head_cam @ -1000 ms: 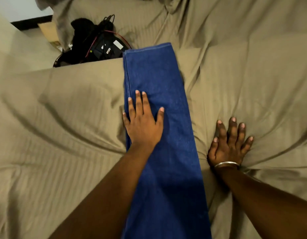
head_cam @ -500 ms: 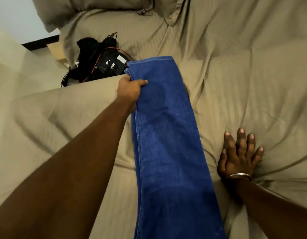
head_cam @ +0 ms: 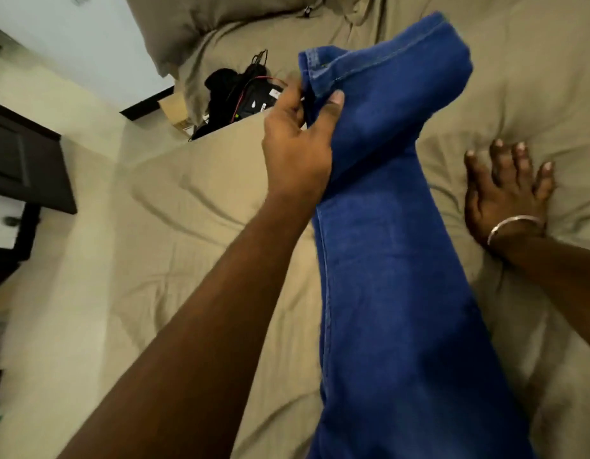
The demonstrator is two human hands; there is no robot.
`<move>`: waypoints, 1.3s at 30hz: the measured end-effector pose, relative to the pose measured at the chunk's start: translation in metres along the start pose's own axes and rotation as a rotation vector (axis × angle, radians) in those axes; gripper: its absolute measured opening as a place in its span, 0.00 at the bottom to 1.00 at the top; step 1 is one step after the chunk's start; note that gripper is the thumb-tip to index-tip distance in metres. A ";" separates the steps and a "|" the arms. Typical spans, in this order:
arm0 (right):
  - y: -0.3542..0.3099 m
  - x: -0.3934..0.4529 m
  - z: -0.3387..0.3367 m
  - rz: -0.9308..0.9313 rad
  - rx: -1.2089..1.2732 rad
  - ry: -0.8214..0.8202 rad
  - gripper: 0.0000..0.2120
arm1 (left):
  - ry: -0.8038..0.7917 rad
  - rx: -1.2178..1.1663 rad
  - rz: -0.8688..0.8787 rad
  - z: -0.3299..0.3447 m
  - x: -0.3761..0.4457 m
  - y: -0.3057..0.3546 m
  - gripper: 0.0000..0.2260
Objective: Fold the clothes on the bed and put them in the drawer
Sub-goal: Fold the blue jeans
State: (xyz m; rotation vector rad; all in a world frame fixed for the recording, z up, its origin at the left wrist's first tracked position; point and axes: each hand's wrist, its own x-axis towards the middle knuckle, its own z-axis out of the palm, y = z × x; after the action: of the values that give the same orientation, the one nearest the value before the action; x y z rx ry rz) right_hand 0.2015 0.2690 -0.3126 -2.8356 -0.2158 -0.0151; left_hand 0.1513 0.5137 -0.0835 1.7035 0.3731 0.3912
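Note:
A pair of blue jeans (head_cam: 389,293) lies lengthwise down the middle of the tan bed (head_cam: 194,246), folded leg on leg. My left hand (head_cam: 297,144) grips the hem end of the jeans, thumb on top, and holds that end lifted off the bed. My right hand (head_cam: 509,190), with a metal bangle on the wrist, presses flat on the bedding just right of the jeans, fingers spread, touching no clothing.
A black bag with red cables (head_cam: 244,94) sits beyond the bed's far left edge beside a cardboard box (head_cam: 176,111). A tan pillow (head_cam: 204,24) lies at the head. A dark cabinet with a white drawer (head_cam: 12,193) stands at the left.
My left hand moved from lying flat on the jeans to the hem end, took hold of it and raised it off the bed. My right hand stayed pressed on the bedding.

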 end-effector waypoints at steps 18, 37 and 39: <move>-0.068 -0.300 -0.160 0.729 1.627 -0.726 0.16 | -0.101 -0.021 -0.136 -0.074 -0.378 -0.068 0.05; -0.020 -0.541 -0.159 0.467 0.773 -0.637 0.33 | -0.129 0.280 -0.766 -0.108 -0.571 -0.063 0.35; -0.021 -0.540 -0.161 0.394 0.613 -0.509 0.33 | -0.125 0.544 -0.695 -0.104 -0.570 -0.056 0.34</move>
State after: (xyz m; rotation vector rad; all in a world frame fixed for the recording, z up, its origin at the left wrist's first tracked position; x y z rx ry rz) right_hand -0.3336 0.1622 -0.1701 -2.1715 0.2073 0.7268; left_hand -0.4043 0.3537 -0.1505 1.9668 1.0030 -0.3590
